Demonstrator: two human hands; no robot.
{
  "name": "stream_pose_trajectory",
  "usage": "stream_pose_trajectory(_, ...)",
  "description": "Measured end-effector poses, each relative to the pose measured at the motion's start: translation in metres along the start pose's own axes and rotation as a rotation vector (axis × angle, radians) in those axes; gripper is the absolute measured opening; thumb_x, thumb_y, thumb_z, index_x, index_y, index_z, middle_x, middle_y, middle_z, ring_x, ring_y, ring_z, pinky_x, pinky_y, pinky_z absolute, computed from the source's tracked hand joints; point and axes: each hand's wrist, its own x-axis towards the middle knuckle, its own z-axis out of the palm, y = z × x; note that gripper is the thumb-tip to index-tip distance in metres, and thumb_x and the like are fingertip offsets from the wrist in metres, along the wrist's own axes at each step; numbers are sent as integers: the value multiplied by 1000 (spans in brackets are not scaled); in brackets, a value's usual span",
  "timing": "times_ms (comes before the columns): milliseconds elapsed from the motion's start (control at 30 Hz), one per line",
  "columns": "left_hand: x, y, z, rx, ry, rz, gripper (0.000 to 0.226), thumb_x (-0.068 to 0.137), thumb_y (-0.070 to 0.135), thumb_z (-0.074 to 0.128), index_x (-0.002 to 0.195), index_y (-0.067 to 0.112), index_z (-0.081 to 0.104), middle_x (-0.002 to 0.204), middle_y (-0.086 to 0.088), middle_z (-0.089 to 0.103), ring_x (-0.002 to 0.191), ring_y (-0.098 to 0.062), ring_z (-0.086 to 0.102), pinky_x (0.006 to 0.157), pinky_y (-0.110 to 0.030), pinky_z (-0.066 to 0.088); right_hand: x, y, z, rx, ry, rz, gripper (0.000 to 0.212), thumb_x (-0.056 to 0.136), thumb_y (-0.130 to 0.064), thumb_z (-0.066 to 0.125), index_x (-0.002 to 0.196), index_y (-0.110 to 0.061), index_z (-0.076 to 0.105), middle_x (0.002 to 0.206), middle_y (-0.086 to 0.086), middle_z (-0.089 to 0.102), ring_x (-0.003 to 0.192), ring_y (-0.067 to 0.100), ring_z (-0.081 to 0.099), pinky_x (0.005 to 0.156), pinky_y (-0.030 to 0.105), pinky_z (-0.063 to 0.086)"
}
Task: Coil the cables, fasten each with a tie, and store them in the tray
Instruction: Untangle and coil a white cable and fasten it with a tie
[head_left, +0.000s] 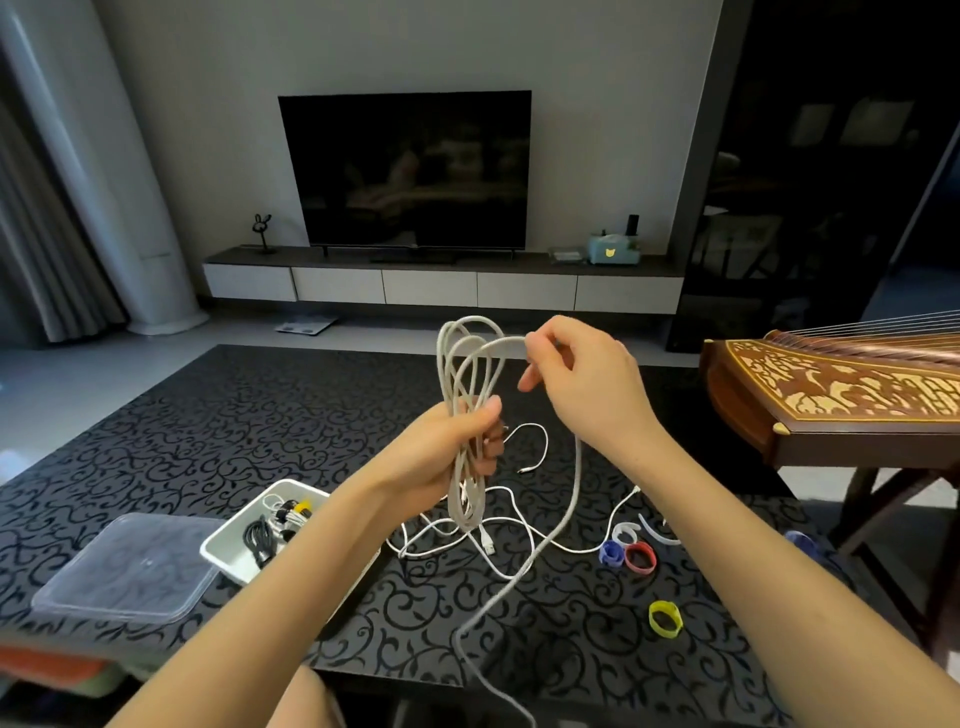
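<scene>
Your left hand (457, 447) grips the white cable (467, 374) coil; your right hand (576, 374) pinches its top loop above the black patterned table (208, 415), television (405, 166) beyond.

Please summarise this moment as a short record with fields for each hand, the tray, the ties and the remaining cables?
left hand: gripping the middle of the coiled white cable
right hand: pinching the coil's top loop
uncoiled tail: trails from the right hand down past the table's near edge
tray: white, holds bundled cables
ties: blue tie, red tie, yellow tie, loose on the table
thin white cables: loose beneath the hands
lid: clear, left of the tray
</scene>
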Motion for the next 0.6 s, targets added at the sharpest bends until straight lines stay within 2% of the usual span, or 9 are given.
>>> stream_pose_trajectory(100, 2, -1, -2, 125, -1, -12, 17, 95, 23, 51, 89, 10, 59, 83, -2, 68, 81, -14, 68, 66, -24, 54, 4, 2, -6, -47, 36, -35, 25, 94, -34, 53, 76, -23, 67, 67, -11, 58, 67, 6, 50, 61, 24, 35)
stream_pose_trajectory(200, 3, -2, 1, 152, -13, -31, 16, 99, 18, 44, 96, 6, 54, 101, -13, 69, 100, -23, 67, 85, -31, 56, 9, 0, -5, 125, 23, -38, 23, 94, -27, 56, 77, -17, 68, 64, -12, 57, 61, 3, 51, 60, 22, 39)
stream_pose_trajectory(267, 4, -1, 3, 82, -51, -18, 13, 100, 13, 40, 92, 7, 48, 98, -20, 69, 102, -33, 66, 92, -41, 53, 10, -3, -2, 166, 16, -62, 22, 95, -24, 55, 77, -16, 66, 61, -12, 56, 58, 3, 50, 62, 25, 43)
stream_pose_trajectory(300, 4, -1, 4, 52, -82, -8, 14, 101, 12, 38, 90, 7, 46, 93, -21, 70, 96, -35, 67, 92, -44, 53, 10, -5, 0, 178, 19, -81, 21, 95, -22, 55, 78, -15, 65, 61, -10, 56, 58, 4, 51, 61, 26, 44)
stream_pose_trajectory(333, 5, -1, 5, 23, -109, -3, 15, 101, 11, 37, 88, 8, 45, 86, -20, 70, 87, -35, 69, 89, -45, 54, 12, -6, 0, 191, 26, -98, 21, 95, -21, 55, 80, -12, 66, 63, -7, 58, 58, 6, 52, 61, 27, 45)
stream_pose_trajectory(400, 6, -1, 9, -32, -131, -12, 16, 99, 12, 40, 84, 8, 45, 69, -12, 66, 62, -26, 67, 70, -38, 59, 17, -6, 1, 214, 45, -124, 21, 94, -19, 56, 84, -6, 69, 68, 0, 63, 62, 11, 56, 63, 31, 48)
stream_pose_trajectory(467, 9, -2, 11, -148, -145, -24, 15, 94, 19, 47, 83, 10, 44, 54, -3, 52, 44, -14, 51, 51, -27, 51, 23, -5, 2, 218, 58, -135, 21, 93, -18, 57, 87, -5, 71, 73, 3, 67, 68, 15, 60, 67, 34, 50)
stream_pose_trajectory(533, 11, 0, 14, -262, -167, -51, 23, 88, 34, 50, 86, 12, 45, 51, 2, 36, 39, -8, 35, 44, -21, 41, 28, -3, 4, 218, 61, -138, 19, 92, -19, 59, 86, -7, 73, 75, 2, 68, 70, 14, 61, 67, 33, 50)
stream_pose_trajectory(600, 14, 0, 17, -248, -166, -58, 35, 83, 47, 51, 83, 13, 49, 52, 5, 28, 39, -5, 27, 42, -18, 35, 31, 1, 7, 248, 54, -119, 16, 91, -21, 61, 89, -10, 73, 72, -2, 66, 65, 10, 58, 62, 26, 48)
